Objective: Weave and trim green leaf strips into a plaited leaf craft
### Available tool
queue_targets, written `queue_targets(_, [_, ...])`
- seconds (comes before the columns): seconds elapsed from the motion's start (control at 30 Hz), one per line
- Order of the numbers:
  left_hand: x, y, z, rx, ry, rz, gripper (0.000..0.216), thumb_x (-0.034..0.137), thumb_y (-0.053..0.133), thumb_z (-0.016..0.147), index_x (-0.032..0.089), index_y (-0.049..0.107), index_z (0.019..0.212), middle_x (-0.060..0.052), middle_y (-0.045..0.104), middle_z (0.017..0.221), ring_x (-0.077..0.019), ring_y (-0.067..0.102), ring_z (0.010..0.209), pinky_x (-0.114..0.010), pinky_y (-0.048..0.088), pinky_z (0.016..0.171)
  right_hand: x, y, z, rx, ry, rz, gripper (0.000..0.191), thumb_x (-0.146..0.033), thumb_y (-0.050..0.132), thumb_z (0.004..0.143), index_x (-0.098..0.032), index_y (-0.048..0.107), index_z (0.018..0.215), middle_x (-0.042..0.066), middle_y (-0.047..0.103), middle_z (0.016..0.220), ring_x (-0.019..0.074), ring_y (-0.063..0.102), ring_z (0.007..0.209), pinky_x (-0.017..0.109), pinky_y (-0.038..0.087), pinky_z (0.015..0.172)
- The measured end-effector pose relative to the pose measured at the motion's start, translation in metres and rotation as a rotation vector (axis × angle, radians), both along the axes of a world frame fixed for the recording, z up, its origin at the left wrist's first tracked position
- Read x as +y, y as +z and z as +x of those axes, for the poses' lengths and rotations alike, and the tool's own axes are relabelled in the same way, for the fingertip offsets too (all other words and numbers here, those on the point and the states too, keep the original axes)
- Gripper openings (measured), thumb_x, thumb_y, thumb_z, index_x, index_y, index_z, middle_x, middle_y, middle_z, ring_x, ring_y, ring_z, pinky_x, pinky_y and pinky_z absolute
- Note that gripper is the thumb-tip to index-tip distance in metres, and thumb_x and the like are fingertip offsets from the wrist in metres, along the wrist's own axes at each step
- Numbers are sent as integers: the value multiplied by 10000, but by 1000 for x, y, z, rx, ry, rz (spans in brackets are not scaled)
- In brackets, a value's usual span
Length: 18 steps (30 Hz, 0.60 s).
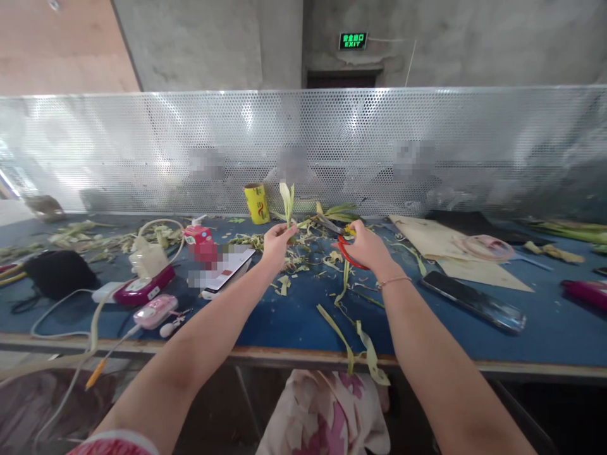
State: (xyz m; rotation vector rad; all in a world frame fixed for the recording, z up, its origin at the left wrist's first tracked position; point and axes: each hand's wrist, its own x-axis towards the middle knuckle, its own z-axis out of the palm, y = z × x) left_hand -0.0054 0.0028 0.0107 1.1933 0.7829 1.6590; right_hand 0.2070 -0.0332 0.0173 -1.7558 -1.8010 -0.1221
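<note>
Upright in my left hand [279, 243] is a small bunch of pale green leaves [287, 201], pinched near its lower end by thumb and fingers. My right hand [368, 245] grips a pair of scissors [349, 254] with red and yellow handles. The scissor blades point left toward the leaves, a short gap away from them. Below both hands, trimmed leaf scraps [296, 262] are scattered on the blue tabletop [294, 322]. Longer leaf strips [337, 328] lie near the front edge, one hanging over it.
A yellow roll [257, 203] stands before the perforated metal panel [332, 139]. At left are a phone on a stand [232, 268], a red bottle [200, 243], a power strip [145, 285] and cables. At right lie a dark phone [474, 301] and brown paper [484, 273].
</note>
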Motion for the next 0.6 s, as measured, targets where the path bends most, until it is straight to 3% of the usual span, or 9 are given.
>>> queue_targets(0.2, [-3,2,2,-4,-33,11,278,308,763,527,148,642,720,-13,616,651,-81,527,584,-193,327,495,2,-1,0,5,9,-1,627,-606,542,699,-179,442,1146,142,642,990,288,611,880,314,412,674])
queue_targets(0.6, [0,-1,2,68,-22,-12,255,308,733,531,147,632,700,-12,601,652,-85,513,588,-200,338,512,-1,-1,-2,-78,214,109,580,-544,591,693,-168,465,1115,118,636,894,266,596,859,313,408,699])
